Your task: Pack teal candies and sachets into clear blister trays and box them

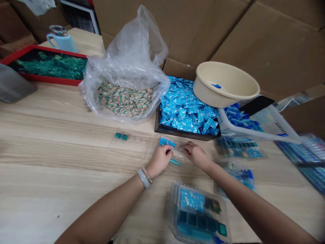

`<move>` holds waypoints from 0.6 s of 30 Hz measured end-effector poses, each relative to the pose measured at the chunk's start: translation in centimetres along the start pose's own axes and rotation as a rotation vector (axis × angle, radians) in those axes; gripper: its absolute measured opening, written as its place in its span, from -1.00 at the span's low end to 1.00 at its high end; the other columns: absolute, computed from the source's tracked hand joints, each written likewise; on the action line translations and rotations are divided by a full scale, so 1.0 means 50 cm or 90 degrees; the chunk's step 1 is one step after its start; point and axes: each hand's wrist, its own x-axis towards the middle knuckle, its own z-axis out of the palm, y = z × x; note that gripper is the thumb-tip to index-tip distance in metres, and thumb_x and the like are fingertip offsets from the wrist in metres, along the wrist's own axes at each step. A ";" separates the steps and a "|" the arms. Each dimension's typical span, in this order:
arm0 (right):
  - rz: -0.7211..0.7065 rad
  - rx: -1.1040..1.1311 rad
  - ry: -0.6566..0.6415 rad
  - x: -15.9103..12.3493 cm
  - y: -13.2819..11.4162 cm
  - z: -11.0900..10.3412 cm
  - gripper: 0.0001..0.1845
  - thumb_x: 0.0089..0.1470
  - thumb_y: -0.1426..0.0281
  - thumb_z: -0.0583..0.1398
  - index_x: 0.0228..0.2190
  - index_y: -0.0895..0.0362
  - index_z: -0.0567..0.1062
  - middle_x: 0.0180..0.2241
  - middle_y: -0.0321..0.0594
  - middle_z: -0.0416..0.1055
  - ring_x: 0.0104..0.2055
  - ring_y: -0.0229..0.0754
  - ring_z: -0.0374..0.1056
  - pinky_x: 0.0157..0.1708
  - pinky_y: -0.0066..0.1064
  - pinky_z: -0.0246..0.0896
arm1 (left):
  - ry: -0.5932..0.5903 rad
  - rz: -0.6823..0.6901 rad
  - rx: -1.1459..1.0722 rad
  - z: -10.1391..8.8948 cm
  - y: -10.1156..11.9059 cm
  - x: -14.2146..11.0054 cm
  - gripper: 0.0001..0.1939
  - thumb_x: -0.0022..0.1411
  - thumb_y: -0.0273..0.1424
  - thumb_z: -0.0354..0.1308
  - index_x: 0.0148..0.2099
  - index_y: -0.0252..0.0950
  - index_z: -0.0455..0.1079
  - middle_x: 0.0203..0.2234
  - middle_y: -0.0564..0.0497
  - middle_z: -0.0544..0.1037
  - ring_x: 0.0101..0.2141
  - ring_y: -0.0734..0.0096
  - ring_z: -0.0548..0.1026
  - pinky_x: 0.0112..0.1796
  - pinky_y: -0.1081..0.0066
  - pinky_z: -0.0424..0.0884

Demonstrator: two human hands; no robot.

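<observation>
Over a clear plastic tray (179, 156), my left hand (160, 159) is closed in a pinch at the tray's left part. What sits between its fingertips is too small to make out. My right hand (196, 155) pinches at the tray's right side, around a small pale bit that I cannot name. A blue printed packet (167, 142) lies in the tray just beyond my left fingers. Below them shows a teal stick-like piece (175, 162). To the left, two green square pieces (121, 136) rest in another clear tray (135, 144).
A plastic bag (127, 73) of small tan-and-green squares stands behind, beside a black box (188, 133) of blue packets. A cream basin (225, 81) tilts above a white basket (266, 132). Filled clear cases (200, 217) lie in front. A red-rimmed tray (50, 78) is at left.
</observation>
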 end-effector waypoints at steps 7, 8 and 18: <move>0.029 0.080 0.112 -0.015 0.016 -0.002 -0.80 0.00 0.51 0.01 -0.47 0.18 0.43 -0.48 -0.17 0.30 -0.43 -0.23 0.25 -0.39 -0.44 0.15 | 0.002 -0.005 -0.005 -0.003 0.009 0.002 -0.80 0.03 -0.50 0.01 -0.29 -0.35 0.42 -0.43 -0.02 0.52 -0.38 0.43 0.44 -0.29 0.45 0.33; 0.031 0.087 0.122 -0.017 0.018 -0.005 -0.80 0.00 0.50 0.01 -0.48 0.18 0.43 -0.48 -0.17 0.30 -0.43 -0.23 0.25 -0.40 -0.44 0.15 | 0.002 -0.008 -0.008 -0.003 0.010 0.002 -0.80 0.03 -0.50 0.01 -0.29 -0.35 0.42 -0.43 -0.02 0.52 -0.39 0.43 0.44 -0.30 0.45 0.33; 0.015 -0.073 -0.015 -0.010 -0.014 -0.011 -0.79 0.01 0.54 0.00 -0.42 0.20 0.43 -0.39 -0.12 0.32 -0.35 -0.24 0.27 -0.33 -0.48 0.15 | -0.003 -0.028 -0.005 -0.003 0.017 0.004 -0.81 0.03 -0.50 0.01 -0.31 -0.34 0.42 -0.42 -0.01 0.52 -0.39 0.43 0.44 -0.29 0.45 0.33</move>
